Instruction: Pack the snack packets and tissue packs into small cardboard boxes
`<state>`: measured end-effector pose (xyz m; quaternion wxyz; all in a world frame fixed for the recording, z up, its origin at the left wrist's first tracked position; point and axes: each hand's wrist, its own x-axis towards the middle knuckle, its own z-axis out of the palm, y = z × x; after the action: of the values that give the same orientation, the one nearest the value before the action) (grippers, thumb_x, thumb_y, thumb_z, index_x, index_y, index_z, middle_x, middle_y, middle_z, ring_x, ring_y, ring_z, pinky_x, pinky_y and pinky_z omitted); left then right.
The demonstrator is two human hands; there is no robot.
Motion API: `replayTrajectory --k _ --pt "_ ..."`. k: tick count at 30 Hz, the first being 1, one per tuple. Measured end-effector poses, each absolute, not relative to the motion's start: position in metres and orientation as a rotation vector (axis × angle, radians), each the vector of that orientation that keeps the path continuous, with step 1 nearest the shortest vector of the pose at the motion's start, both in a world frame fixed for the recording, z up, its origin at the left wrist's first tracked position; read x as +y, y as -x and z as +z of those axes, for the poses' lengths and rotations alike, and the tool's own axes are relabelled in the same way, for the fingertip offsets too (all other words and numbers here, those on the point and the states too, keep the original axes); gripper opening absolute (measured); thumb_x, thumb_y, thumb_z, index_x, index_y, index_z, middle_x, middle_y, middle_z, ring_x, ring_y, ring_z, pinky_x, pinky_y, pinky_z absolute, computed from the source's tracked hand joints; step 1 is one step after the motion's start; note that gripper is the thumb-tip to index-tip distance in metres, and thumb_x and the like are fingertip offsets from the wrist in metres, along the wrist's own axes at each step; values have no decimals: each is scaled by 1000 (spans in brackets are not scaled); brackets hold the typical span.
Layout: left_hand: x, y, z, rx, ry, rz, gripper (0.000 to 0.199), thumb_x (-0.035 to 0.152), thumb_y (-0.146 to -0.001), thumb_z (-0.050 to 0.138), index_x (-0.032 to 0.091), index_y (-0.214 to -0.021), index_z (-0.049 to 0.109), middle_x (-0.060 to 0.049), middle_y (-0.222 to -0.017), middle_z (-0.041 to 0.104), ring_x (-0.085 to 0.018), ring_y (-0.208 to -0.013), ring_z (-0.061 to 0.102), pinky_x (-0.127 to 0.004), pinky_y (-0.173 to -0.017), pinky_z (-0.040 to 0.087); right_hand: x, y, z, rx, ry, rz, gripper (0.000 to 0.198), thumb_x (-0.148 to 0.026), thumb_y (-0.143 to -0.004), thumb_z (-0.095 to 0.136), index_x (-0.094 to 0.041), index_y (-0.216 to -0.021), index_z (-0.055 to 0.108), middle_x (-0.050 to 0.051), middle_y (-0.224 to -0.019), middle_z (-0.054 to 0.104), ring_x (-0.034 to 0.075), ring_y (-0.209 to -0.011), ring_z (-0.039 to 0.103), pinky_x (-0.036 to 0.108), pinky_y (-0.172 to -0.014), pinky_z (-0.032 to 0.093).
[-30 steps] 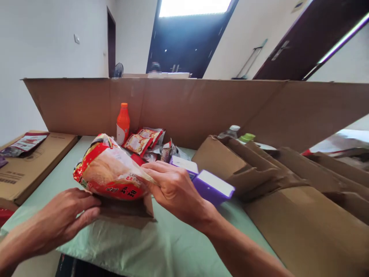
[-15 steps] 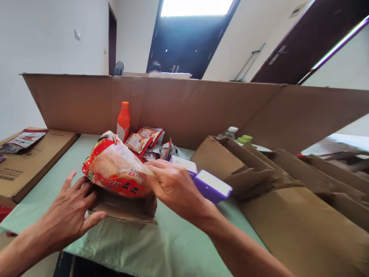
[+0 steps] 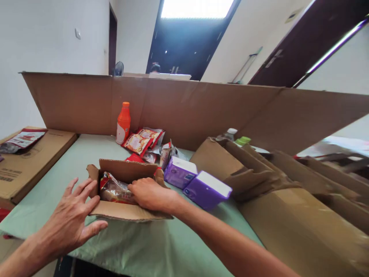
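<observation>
A small open cardboard box [image 3: 129, 212] sits near the table's front edge with its flaps up. Inside lies a red and clear snack bag [image 3: 113, 188], reaching below the rim. My right hand [image 3: 151, 195] is down in the box with curled fingers closed on the bag's right end; the fingertips are partly hidden. Spread fingers of my left hand [image 3: 76, 209] rest against the box's left side and front corner, holding nothing. Right of the box stand two purple and white packs [image 3: 180, 171]. Behind it are several red snack packets [image 3: 138, 143] and an orange bottle [image 3: 123, 123].
Folded cardboard boxes [image 3: 300, 223] crowd the right side, with bottle tops [image 3: 243, 141] behind them. A tall cardboard panel [image 3: 173, 111] borders the back of the green-covered table [image 3: 184, 250]. At left, a flat carton [image 3: 43, 157] carries a packet [image 3: 24, 138].
My right hand has lowered the snack bag from above the box into it, and the bag now lies flat inside. My left hand has stayed at the box's left side.
</observation>
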<state>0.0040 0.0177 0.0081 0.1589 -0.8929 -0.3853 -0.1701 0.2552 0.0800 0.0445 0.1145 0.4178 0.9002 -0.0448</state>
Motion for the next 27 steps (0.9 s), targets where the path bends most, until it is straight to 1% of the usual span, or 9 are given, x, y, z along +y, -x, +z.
replayTrajectory --k 4,8,11,13,15,17,20,24,27 --pt "15 10 1 -1268 2507 -785 66 58 -96 55 24 -151 44 -17 -163 34 -40 -143 44 -57 -109 46 63 -300 62 3003 -1363 -107 30 -26 -95 66 -15 -123 70 14 -122 75 29 -114 70 42 -97 55" --pt "20 14 -14 -1474 2513 -1028 75 52 -95 60 27 -158 30 -15 -158 45 -35 -141 50 -51 -108 51 47 -345 59 3290 -1817 67 27 -29 -103 51 -19 -117 72 10 -118 77 25 -110 71 42 -97 56" --pt "28 5 -24 -1471 2582 -1149 71 48 -94 63 28 -156 34 -12 -150 56 -30 -134 58 -45 -108 53 47 -352 37 3219 -1885 -215 35 -38 -106 45 -18 -115 73 11 -119 77 26 -110 72 41 -94 58" --pt "34 -3 -27 -1460 2641 -1222 58 47 -97 60 29 -150 43 -9 -140 66 -26 -125 66 -39 -102 57 47 -345 20 3206 -1718 -469 45 -44 -107 39 -15 -121 72 12 -122 76 26 -113 71 42 -97 57" --pt "39 -10 -29 -1473 2653 -1287 42 44 -101 53 28 -140 53 -6 -123 75 -22 -110 73 -34 -94 60 46 -337 6 3220 -1594 -594 52 -48 -108 35 -14 -127 70 15 -124 74 28 -115 69 45 -100 55" --pt "45 -16 -30 -1525 2573 -1326 36 43 -101 52 26 -133 59 -4 -113 78 -21 -101 75 -32 -88 61 45 -335 0 3255 -1551 -671 54 -51 -108 36 -14 -134 66 16 -130 71 28 -121 66 47 -105 52" --pt "51 -21 -30 -1589 2444 -1316 42 44 -97 59 25 -135 59 -6 -119 75 -23 -104 74 -33 -86 61 51 -342 0 3367 -1595 -728 51 -52 -106 44 -18 -140 61 16 -147 60 28 -136 57 47 -111 48" --pt "56 -26 -32 -1558 2411 -1286 43 41 -98 58 26 -139 56 -7 -122 70 -24 -108 70 -34 -89 60 73 -347 4 3539 -1749 -479 63 -53 -102 53 -18 -153 46 18 -162 41 30 -150 39 53 -120 37" --pt "59 -28 -35 -1518 2384 -1272 41 36 -100 57 26 -139 56 -12 -137 57 -27 -121 63 -42 -98 58 86 -340 0 3456 -1577 -457 67 -53 -98 58 -12 -150 49 21 -154 51 33 -145 45 56 -118 38"
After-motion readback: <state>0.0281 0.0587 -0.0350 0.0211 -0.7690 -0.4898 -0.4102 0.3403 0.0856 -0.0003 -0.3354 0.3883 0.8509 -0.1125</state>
